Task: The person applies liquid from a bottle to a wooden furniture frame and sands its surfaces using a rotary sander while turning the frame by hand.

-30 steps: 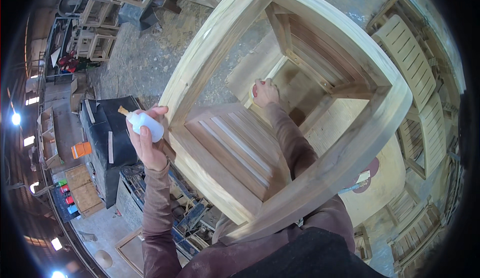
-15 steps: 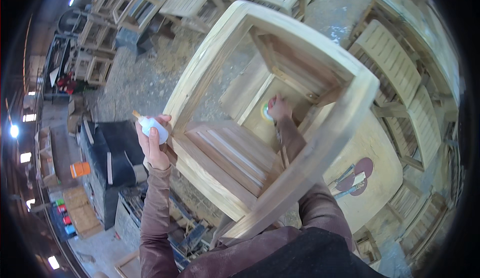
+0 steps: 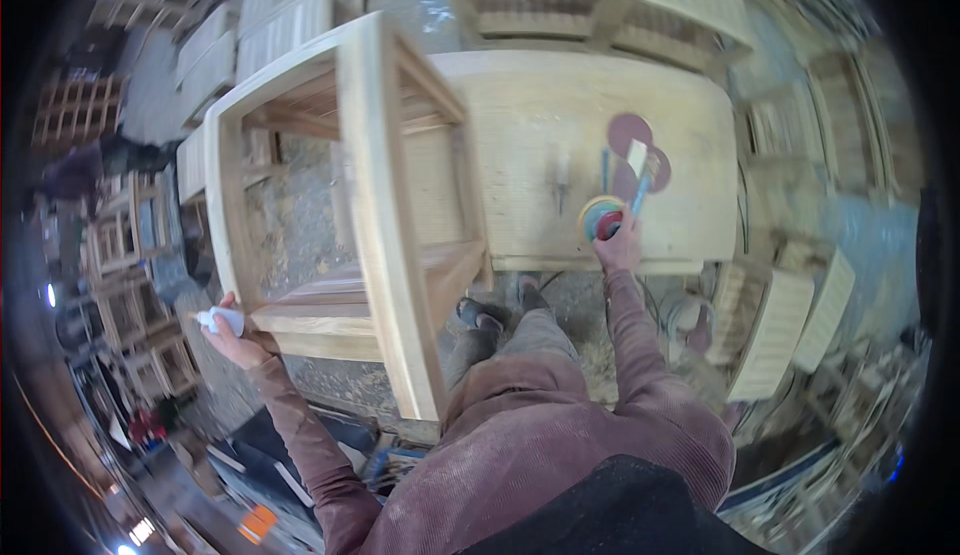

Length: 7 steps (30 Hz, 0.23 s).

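My left hand [image 3: 242, 347] is closed around a small white squeeze bottle [image 3: 226, 323] with a tan tip, beside the lower left corner of a pale wooden furniture frame [image 3: 375, 215]. The frame stands in front of me, against the left end of a light wooden worktable [image 3: 530, 105]. Above the table's near edge, my right hand [image 3: 618, 247] grips a round, roll-like thing [image 3: 598, 217] with yellow-green and red rings and a dark middle. Motion blur hides its exact kind.
Maroon sanding discs [image 3: 629, 133] lie on the table with a blue-handled tool [image 3: 640, 195] and another slim, blurred tool [image 3: 563, 185]. Slatted wooden furniture [image 3: 540, 5] stands behind the table. To the right, a bucket [image 3: 688, 317] sits below the table edge near wooden pieces [image 3: 770, 335].
My right hand has come out of the frame's inside with the round thing and moved right, over the table. My view has turned right; my left hand still grips the bottle.
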{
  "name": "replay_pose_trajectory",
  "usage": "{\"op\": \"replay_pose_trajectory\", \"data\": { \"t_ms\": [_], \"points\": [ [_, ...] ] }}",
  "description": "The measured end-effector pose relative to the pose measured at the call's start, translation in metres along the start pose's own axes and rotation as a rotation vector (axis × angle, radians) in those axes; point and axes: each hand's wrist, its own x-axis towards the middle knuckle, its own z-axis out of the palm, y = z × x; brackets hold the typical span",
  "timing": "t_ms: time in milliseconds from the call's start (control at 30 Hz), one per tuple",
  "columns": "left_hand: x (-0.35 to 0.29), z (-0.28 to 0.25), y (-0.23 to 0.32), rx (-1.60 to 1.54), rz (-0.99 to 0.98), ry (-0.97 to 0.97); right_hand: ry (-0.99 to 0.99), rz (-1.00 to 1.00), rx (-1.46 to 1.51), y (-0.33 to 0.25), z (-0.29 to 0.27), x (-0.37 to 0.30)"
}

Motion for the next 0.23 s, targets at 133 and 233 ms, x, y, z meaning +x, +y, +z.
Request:
{"op": "replay_pose_trajectory", "data": {
  "t_ms": [133, 233],
  "points": [
    [0.000, 0.011, -0.001, 0.085, 0.037, -0.026, 0.159, 0.377, -0.008, 0.097, -0.006, 0.010],
    [-0.004, 0.013, 0.002, 0.020, 0.065, -0.142, 0.146, 0.531, 0.104, 0.136, -0.013, 0.018]
  ]
}}
